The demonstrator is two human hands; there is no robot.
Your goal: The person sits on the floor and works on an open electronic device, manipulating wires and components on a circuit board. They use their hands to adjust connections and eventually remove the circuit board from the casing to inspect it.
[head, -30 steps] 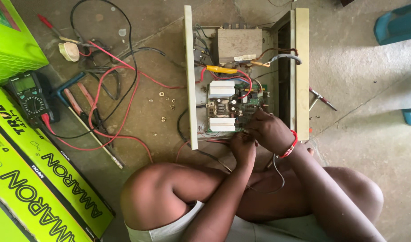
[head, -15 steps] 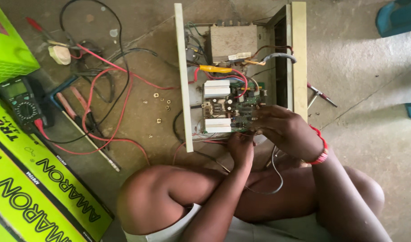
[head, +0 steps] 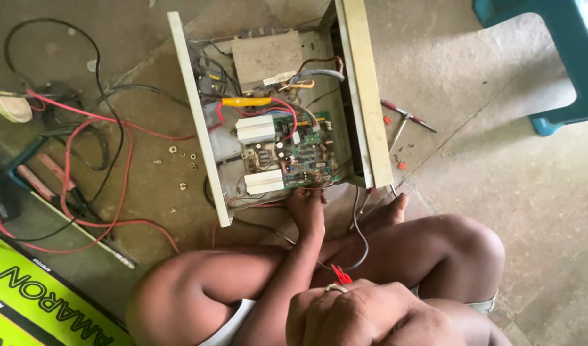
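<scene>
We see the left hand [head: 305,204] stretched forward, fingertips on the near edge of the green circuit board [head: 303,154] inside the open metal case [head: 364,96] (grip unclear). The case's long axis runs away from us. The right hand [head: 364,314] rests low, fingers curled loosely, partly cut off.

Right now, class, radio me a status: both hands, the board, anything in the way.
Left hand on circuit board edge, grip unclear. Right hand back near lap, fisted, ring on. Board sits in open metal case. Wires crowd it.
</scene>
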